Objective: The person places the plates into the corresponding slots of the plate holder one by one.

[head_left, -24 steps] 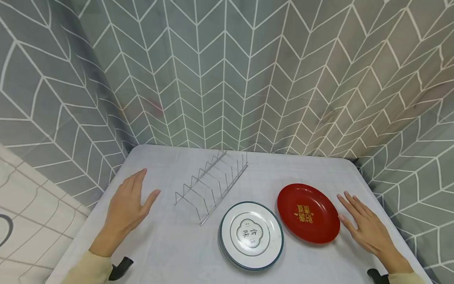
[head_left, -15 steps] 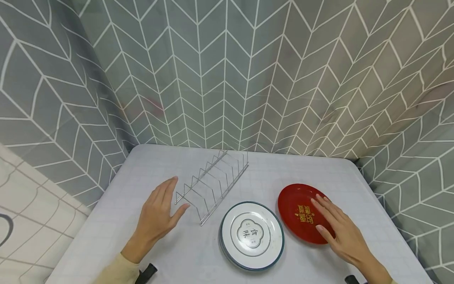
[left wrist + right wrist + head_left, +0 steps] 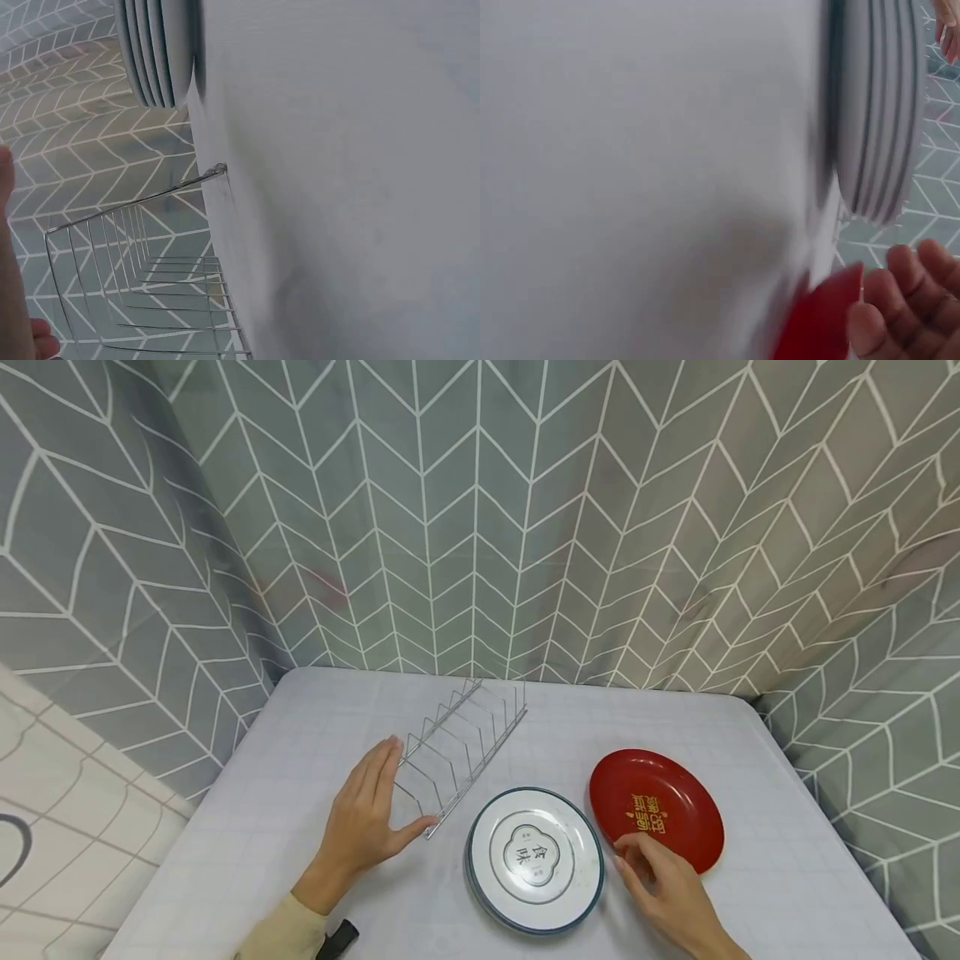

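A stack of white enamel plates (image 3: 534, 893) with dark blue rims sits on the table, the top one marked with characters. To its right lies a red plate (image 3: 678, 797) with gold characters. My right hand (image 3: 671, 893) hovers by the stack's right edge, in front of the red plate, its fingers bent and holding nothing. In the right wrist view its fingertips are apart from the stacked plates (image 3: 877, 112). A wire dish rack (image 3: 477, 772) stands left of the stack. My left hand (image 3: 363, 822), fingers straight and thumb spread, is beside the rack's near end; contact cannot be told.
A white cloth covers the table (image 3: 300, 718). Grey patterned curtains (image 3: 472, 527) hang behind it and along both sides. At the left lies a pale tiled surface (image 3: 67, 827), lower than the table. A black strap end (image 3: 339, 939) sticks out by the left wrist.
My left hand has moved right to the rack's near end. My right hand has moved left from beyond the red plate, across it, to the stack's edge, its fingers bending. Plates and rack have stayed put.
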A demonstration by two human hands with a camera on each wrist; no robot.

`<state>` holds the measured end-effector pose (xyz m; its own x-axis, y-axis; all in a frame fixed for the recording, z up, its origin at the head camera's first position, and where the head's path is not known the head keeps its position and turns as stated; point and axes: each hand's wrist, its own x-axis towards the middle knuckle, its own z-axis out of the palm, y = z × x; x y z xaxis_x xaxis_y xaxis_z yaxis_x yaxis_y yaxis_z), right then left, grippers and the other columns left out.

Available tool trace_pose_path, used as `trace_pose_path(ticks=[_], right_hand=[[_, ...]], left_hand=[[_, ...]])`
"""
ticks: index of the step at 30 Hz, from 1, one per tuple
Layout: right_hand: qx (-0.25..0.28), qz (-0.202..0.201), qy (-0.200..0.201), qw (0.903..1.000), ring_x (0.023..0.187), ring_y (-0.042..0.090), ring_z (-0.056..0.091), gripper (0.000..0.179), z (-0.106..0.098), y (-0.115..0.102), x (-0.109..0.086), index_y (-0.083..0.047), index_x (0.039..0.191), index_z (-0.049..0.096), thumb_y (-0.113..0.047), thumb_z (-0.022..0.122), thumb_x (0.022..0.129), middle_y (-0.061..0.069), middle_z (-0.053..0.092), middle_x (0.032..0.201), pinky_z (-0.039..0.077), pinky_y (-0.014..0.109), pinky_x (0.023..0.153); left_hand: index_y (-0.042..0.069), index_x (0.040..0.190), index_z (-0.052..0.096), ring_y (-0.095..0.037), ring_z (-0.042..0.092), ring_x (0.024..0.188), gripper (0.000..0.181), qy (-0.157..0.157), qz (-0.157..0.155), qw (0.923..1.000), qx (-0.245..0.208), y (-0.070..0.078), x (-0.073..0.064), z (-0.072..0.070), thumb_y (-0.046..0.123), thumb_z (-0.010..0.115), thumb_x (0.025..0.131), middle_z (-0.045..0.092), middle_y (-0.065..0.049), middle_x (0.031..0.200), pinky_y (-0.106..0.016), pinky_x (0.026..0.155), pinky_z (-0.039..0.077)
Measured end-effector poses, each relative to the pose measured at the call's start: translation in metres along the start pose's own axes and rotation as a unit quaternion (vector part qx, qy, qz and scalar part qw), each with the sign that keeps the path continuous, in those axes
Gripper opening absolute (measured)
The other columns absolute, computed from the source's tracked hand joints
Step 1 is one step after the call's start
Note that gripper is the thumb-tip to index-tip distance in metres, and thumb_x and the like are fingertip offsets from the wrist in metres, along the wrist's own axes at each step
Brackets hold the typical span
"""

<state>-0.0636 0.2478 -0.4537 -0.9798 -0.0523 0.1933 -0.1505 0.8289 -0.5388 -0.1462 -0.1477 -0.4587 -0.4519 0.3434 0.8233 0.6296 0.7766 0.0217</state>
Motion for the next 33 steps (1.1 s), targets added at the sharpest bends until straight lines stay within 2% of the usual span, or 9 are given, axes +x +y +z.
trace_pose_path(ticks=[5,7,10,15,19,22,25,30,33], right_hand=[[0.056,0.112,-0.083,0.9886,0.068,0.005,0.049,0.014,0.011,-0.004,0.000,-0.016,0.099,0.064,-0.016,0.072,0.088,-0.008,0.056,0.074,0.048,0.014,0.062],[0.070,0.134,-0.103,0.9832,0.066,0.006,0.050,0.014,0.014,-0.005,0.001,-0.014,0.103,0.065,-0.019,0.070,0.090,-0.007,0.058,0.073,0.047,0.015,0.061],[0.107,0.156,-0.126,0.9739,0.059,0.010,0.052,0.027,0.018,-0.007,0.000,-0.008,0.114,0.062,-0.023,0.066,0.093,-0.003,0.060,0.072,0.048,0.017,0.056],[0.182,0.186,-0.169,0.9506,0.055,0.018,0.056,0.054,0.026,-0.011,-0.001,0.001,0.132,0.046,-0.032,0.064,0.094,0.004,0.058,0.078,0.053,0.025,0.052],[0.220,0.200,-0.181,0.9374,0.056,0.020,0.058,0.068,0.032,-0.012,0.001,-0.003,0.145,0.033,-0.036,0.063,0.094,0.006,0.057,0.084,0.056,0.029,0.051],[0.237,0.197,-0.179,0.9343,0.054,0.022,0.059,0.070,0.035,-0.011,0.003,-0.007,0.150,0.027,-0.034,0.061,0.096,0.007,0.058,0.082,0.057,0.031,0.049],[0.248,0.193,-0.175,0.9329,0.050,0.023,0.059,0.067,0.035,-0.009,0.005,-0.006,0.150,0.027,-0.030,0.060,0.097,0.007,0.059,0.078,0.056,0.033,0.047],[0.256,0.199,-0.173,0.9301,0.049,0.025,0.060,0.065,0.036,-0.008,0.006,-0.003,0.150,0.028,-0.027,0.059,0.098,0.008,0.058,0.076,0.055,0.034,0.046],[0.256,0.203,-0.171,0.9296,0.050,0.025,0.060,0.065,0.037,-0.008,0.006,-0.003,0.150,0.028,-0.027,0.059,0.098,0.008,0.058,0.077,0.056,0.034,0.046]], left_hand=[[-0.010,0.143,0.040,-0.037,0.048,0.131,0.108,-0.074,-0.033,0.9961,-0.035,-0.009,-0.006,0.005,0.076,0.057,0.080,0.048,-0.025,0.144,-0.024,0.122,0.019],[-0.008,0.145,0.038,-0.036,0.046,0.134,0.109,-0.100,-0.036,0.9929,-0.052,-0.014,-0.010,0.007,0.075,0.059,0.079,0.046,-0.024,0.145,-0.022,0.123,0.016],[-0.008,0.145,0.038,-0.036,0.045,0.135,0.107,-0.120,-0.019,0.9899,-0.074,-0.022,-0.015,0.011,0.073,0.062,0.079,0.046,-0.024,0.146,-0.023,0.123,0.017],[-0.010,0.143,0.040,-0.035,0.044,0.134,0.106,-0.113,0.007,0.9884,-0.101,-0.036,-0.023,0.018,0.073,0.060,0.080,0.046,-0.025,0.145,-0.024,0.123,0.018],[-0.011,0.141,0.041,-0.036,0.045,0.134,0.108,-0.094,0.016,0.9887,-0.116,-0.047,-0.031,0.024,0.074,0.061,0.078,0.045,-0.024,0.146,-0.024,0.122,0.019],[-0.011,0.142,0.041,-0.035,0.046,0.133,0.110,-0.087,0.025,0.9896,-0.112,-0.054,-0.036,0.026,0.076,0.061,0.076,0.046,-0.024,0.146,-0.024,0.122,0.021],[-0.008,0.145,0.037,-0.032,0.044,0.136,0.114,-0.100,0.029,0.9890,-0.105,-0.059,-0.039,0.027,0.077,0.063,0.074,0.045,-0.023,0.147,-0.022,0.122,0.019],[-0.008,0.147,0.035,-0.023,0.037,0.143,0.117,-0.117,0.036,0.9876,-0.099,-0.063,-0.043,0.026,0.075,0.068,0.071,0.041,-0.022,0.151,-0.020,0.122,0.017],[-0.010,0.146,0.035,-0.024,0.036,0.144,0.117,-0.109,0.036,0.9886,-0.098,-0.062,-0.045,0.028,0.075,0.068,0.072,0.040,-0.023,0.151,-0.021,0.122,0.017]])
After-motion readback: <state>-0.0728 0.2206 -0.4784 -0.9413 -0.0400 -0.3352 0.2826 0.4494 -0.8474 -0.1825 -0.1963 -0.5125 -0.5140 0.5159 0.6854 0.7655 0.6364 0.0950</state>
